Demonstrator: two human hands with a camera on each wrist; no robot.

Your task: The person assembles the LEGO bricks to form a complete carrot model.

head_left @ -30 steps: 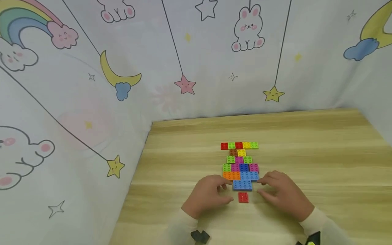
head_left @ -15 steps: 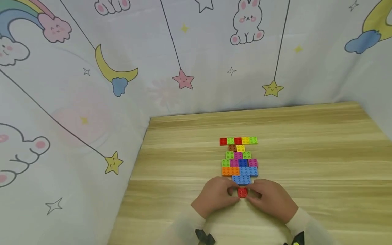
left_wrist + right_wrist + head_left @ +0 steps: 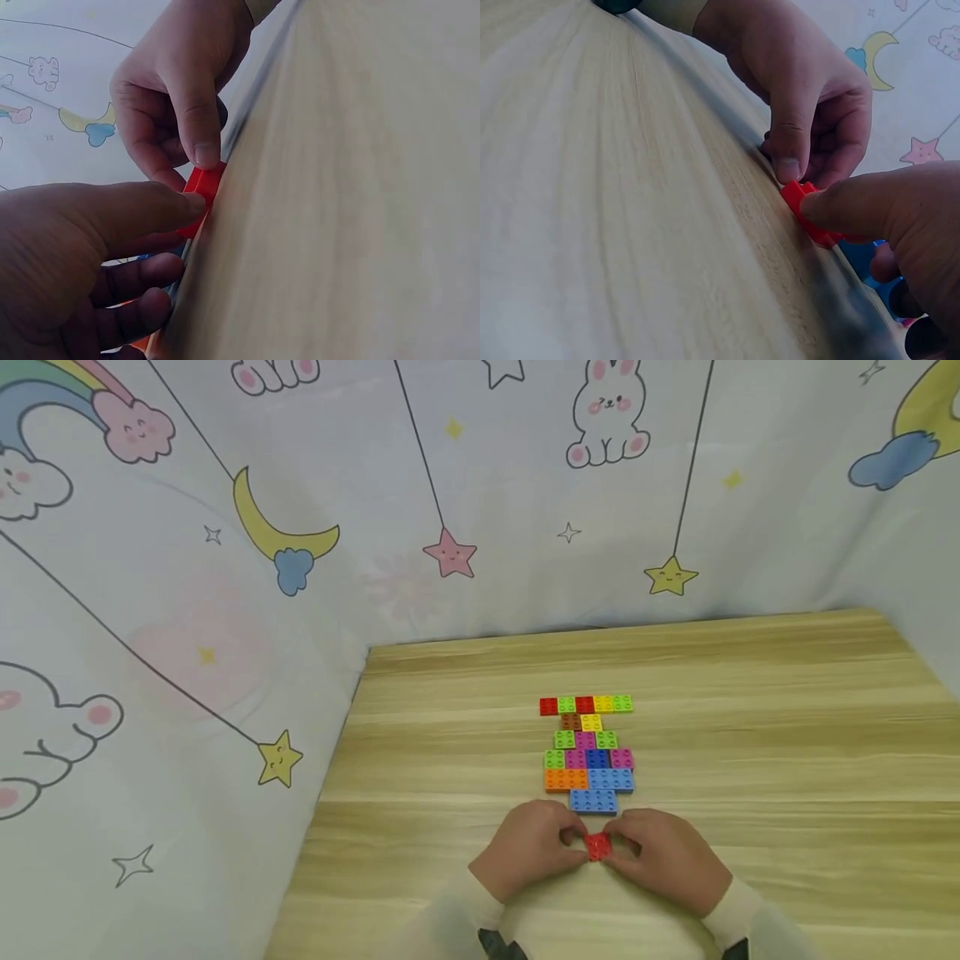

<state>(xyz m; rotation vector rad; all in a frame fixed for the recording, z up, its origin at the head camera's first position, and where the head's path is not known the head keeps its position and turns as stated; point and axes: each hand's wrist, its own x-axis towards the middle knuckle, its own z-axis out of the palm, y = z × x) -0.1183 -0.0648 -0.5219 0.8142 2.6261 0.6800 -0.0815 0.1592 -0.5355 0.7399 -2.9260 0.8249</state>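
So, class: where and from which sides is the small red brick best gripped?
Pinch the red brick by its two opposite side walls, left hand from the left, right hand from the right. It is flat and low on the table, so only its edges offer purchase.

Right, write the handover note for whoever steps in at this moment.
Left hand: pinching the small red brick from its left side.
Right hand: pinching the same brick from the right.
The red brick sits at the near end of the flat brick arrangement on the wooden table, just short of the light blue brick.
Done: rows of coloured bricks laid out flat.
Left: the red brick is not yet set against the blue one.
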